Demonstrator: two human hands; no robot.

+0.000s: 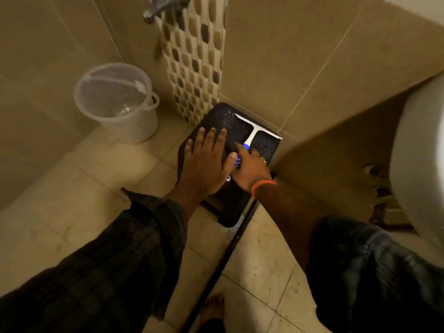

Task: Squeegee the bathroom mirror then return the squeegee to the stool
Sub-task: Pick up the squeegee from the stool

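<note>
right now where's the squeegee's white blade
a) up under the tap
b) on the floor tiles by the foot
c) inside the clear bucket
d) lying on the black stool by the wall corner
d: the squeegee lies on the stool, its white blade at the far edge by the tiled corner, with the right hand on its blue handle and the left hand flat on the stool top.

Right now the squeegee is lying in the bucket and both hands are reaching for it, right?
Not quite. The head view shows the squeegee lying on the stool, not in the bucket. Both hands, left and right, do reach for it.
</note>
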